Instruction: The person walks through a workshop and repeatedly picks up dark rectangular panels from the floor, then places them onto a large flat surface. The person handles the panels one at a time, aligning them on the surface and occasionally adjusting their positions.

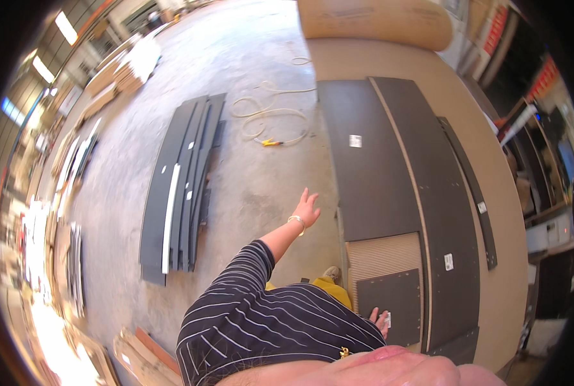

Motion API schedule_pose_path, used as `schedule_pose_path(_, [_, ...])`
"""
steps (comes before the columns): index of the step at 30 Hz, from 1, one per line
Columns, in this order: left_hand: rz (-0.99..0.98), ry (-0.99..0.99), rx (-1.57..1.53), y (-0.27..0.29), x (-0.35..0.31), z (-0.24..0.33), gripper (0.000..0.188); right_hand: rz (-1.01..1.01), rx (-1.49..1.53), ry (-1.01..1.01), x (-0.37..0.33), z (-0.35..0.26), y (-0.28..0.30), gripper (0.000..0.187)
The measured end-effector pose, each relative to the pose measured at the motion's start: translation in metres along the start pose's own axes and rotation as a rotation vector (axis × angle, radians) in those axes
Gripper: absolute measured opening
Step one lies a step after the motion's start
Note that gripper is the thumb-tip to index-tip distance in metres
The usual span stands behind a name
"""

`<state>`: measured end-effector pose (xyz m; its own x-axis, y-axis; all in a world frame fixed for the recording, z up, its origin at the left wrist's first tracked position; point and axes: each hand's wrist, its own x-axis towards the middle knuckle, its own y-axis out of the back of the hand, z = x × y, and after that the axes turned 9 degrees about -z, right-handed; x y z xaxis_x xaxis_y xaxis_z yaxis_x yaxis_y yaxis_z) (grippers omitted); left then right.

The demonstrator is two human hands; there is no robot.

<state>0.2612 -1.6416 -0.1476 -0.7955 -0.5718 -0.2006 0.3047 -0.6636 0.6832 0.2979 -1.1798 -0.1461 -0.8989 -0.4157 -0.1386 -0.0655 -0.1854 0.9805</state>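
My left hand (pixel 307 210), with a bracelet at the wrist, reaches out over the concrete floor with its fingers apart, holding nothing. Against a small dark panel (pixel 390 286) rests my right hand (pixel 379 321), fingers stretched out beside a white label (pixel 388 320). That panel lies on ribbed brown cardboard (pixel 386 251). Ahead of it is a long dark grey panel (pixel 370 174) with a white label. A second long dark panel (pixel 438 212) runs along its right side, and a narrow dark strip (pixel 472 190) lies farther right.
Brown sheet cardboard (pixel 502 270) spreads under the panels, from a big roll (pixel 377 26) at the far end. A stack of dark boards (pixel 184 174) with a white strip lies left on the floor. A coiled hose (pixel 277 114) with a yellow end lies ahead. Shelving (pixel 538 154) stands right.
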Motion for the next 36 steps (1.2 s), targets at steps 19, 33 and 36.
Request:
schedule_pose_path(19, [0.470, 1.401, -0.640, -0.027, -0.749, -0.331, 0.035, -0.381, 0.279, 0.608, 0.002, -0.265, 0.089, 0.049])
schedule_pose_path(33, [0.300, 1.220, -0.869, -0.103, -0.640, -0.336, 0.028, -0.846, 0.050, 1.221, 0.011, -0.514, 0.086, 0.034])
schedule_pose_path(36, [0.303, 1.111, -0.799, -0.023, -0.598, -0.387, 0.024, -0.879, -0.087, 0.907, 0.092, -0.499, 0.048, 0.037])
